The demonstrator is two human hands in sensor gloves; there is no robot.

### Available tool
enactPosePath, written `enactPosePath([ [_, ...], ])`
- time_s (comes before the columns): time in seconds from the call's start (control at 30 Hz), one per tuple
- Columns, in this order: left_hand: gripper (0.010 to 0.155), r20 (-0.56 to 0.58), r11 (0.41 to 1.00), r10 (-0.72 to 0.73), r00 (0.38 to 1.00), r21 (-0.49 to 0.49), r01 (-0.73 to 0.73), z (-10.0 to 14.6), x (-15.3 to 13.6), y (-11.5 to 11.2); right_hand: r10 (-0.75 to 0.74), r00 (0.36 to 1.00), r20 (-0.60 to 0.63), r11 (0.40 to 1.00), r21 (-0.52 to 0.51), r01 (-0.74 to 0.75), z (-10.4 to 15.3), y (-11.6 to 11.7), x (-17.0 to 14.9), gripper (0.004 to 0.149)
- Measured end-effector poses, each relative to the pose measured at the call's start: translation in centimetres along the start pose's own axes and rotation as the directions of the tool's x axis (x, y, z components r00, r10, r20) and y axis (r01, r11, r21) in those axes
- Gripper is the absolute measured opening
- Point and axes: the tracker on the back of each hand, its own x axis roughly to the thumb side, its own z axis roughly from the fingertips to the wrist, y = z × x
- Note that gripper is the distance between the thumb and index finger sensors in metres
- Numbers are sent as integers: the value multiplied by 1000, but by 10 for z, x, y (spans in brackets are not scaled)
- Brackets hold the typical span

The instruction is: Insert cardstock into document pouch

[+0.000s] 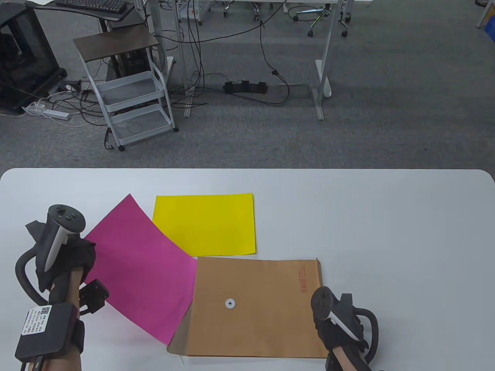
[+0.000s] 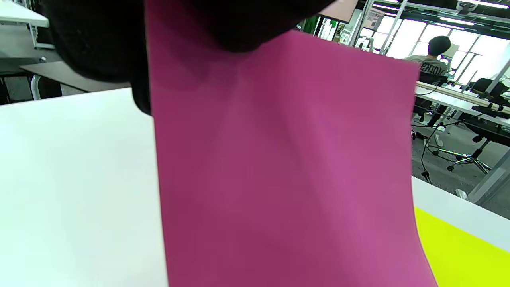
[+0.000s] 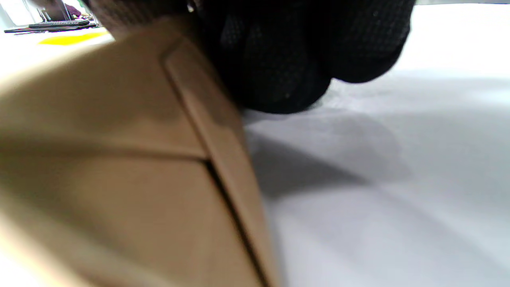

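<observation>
Left hand (image 1: 67,255) grips magenta cardstock (image 1: 141,266) — tilted diagonally

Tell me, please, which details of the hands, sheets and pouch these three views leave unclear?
- Left hand fingers on the magenta cardstock: table view, hidden under the tracker; left wrist view, cut off by the top edge.
- Right hand grip on the brown pouch: right wrist view, blurred.
- Pouch mouth: table view, covered by the magenta sheet.
- Red print on the pouch: too small.

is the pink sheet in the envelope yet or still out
Still out. The pink sheet is held up by the left hand, its edge overlapping the brown envelope's left end; whether it has entered, cannot tell.
</observation>
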Motion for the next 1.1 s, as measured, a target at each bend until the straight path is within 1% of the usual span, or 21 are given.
enactPosePath([
  [0.13,34,-12,999,-22,1000,-49,21,-9,-5,-19,6,1000,1,1000,-1,-6,0,0,0,23],
  [0.27,37,-24,988,-45,999,-148,41,-21,-12,-46,11,1000,2,1000,-5,-11,1,0,1,23],
  [0.33,37,-27,982,-50,998,-182,44,-26,-17,-58,13,1000,2,1000,-5,-13,1,0,2,23],
  [0.47,38,-26,977,-56,998,-208,49,-35,-27,-83,13,1000,2,1000,-5,-13,1,0,2,23],
  [0.63,39,-24,973,-68,997,-224,61,-40,-39,-104,20,1000,3,1000,-7,-20,1,0,2,23],
  [0.73,39,-8,963,-160,987,-222,155,-41,-44,-115,32,999,6,999,-10,-32,1,0,3,23],
  [0.8,38,-6,960,-219,976,-182,215,-41,-46,-121,42,999,8,999,-12,-42,1,0,4,22],
  [0.87,38,2,972,-194,981,-134,193,-42,-51,-126,49,999,8,999,-14,-49,2,1,5,22],
  [0.93,37,-3,978,-158,987,-136,156,-42,-55,-128,52,999,8,999,-15,-52,2,1,5,22],
  [1.1,38,0,979,-125,992,-161,124,-43,-64,-127,51,999,6,999,-15,-51,2,1,6,22],
])
